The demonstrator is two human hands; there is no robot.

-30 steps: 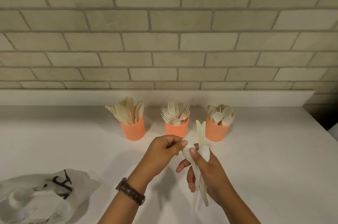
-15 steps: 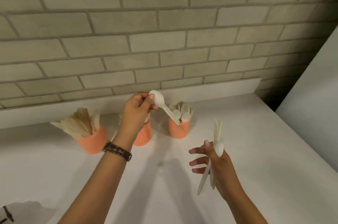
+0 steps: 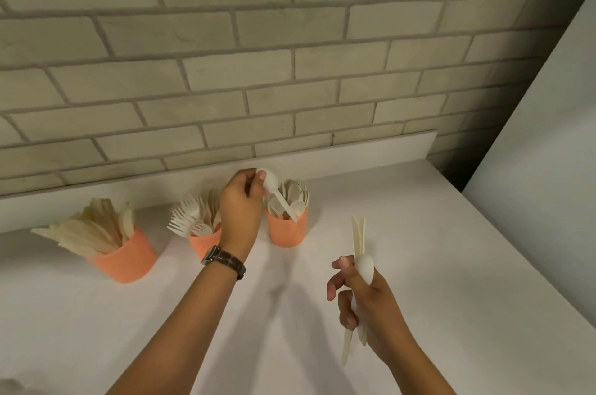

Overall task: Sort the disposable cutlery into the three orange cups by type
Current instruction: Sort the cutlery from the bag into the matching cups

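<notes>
White plastic bundle (image 3: 358, 235): one round spoon-shaped piece plus a couple of long thin ones (knives, I think), nearer than the spoon cup (image 3: 287, 235) and off to its right.
Right hand (image 3: 371, 307): fingers wrapped round that bundle, thumb on the round bowl end, so it's gripping for sure.
Counter (image 3: 435, 265): plain white, and the spoon cup stands toward its back edge.
Watch (image 3: 225, 260): brown strap on the left wrist, near the spoon cup on its front-left side.
Left hand (image 3: 242, 207): pinching a single spoon (image 3: 274, 189) by the bowl, right at the spoon cup's left rim.
Single spoon: tilted, handle pointing down over the spoon cup's mouth. Can't tell if it's touching the rim.
Spoon cup: orange, stuffed with spoons, bowls up.
Fork cup (image 3: 203, 244): orange, just left of the spoon cup, partly behind the left hand.
Knife cup (image 3: 125, 260): orange, well left of the spoon cup, knives leaning left.
Brick wall (image 3: 290, 72): greyish, behind the spoon cup.
</notes>
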